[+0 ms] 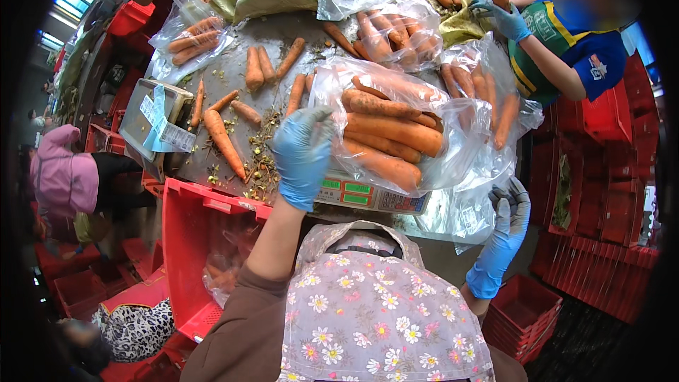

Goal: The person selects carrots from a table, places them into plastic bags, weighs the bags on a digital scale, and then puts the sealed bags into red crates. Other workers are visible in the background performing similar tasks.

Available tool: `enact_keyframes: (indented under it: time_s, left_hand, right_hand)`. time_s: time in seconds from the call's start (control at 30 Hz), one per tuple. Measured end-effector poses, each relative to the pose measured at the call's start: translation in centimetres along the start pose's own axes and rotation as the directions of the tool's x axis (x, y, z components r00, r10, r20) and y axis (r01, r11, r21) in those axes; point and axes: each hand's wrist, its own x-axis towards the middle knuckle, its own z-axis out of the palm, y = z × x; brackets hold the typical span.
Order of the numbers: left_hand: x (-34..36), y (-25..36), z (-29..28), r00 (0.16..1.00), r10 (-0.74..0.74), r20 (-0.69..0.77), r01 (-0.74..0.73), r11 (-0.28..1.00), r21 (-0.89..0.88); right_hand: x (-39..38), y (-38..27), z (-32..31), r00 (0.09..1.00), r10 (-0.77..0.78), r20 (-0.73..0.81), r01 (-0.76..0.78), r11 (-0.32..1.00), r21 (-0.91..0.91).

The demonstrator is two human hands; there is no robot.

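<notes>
A clear plastic bag of carrots (392, 131) lies on a digital scale (357, 194) at the table's near edge. At the bag's left side, my left hand (303, 155), in a blue glove with soiled fingertips, has its fingers curled on the plastic. My right hand (506, 223), gloved in blue with grey, dirty fingers, is raised beside some flat clear bags (463, 209) to the right of the scale. Its fingers are stretched upward with nothing visible in them. Loose carrots (225, 143) lie on the metal table left of my left hand, among scattered green and brown trimmings (263, 152).
More bagged carrots (399, 32) lie beyond the scale, and others at right (484, 92). A second scale (152, 124) stands at left, a red crate (194, 255) below it. A co-worker's gloved hand (506, 18) holds a carrot at far right. Stacked red crates (523, 315) stand at lower right.
</notes>
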Motion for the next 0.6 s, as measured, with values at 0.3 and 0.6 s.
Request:
enact_keyframes:
  time_s: [0.3,0.6]
  left_hand:
    - [-0.7,-1.8,2.4,0.898,-0.361,0.25,0.097,0.718,0.689]
    - [2.9,1.2,-2.1,0.835,-0.453,0.313,0.52,0.462,-0.718]
  right_hand:
    - [3.4,2.1,6.3,0.947,-0.233,0.22,0.299,0.888,-0.348]
    - [9.1,1.7,7.4,0.824,0.161,0.543,-0.364,0.885,0.291]
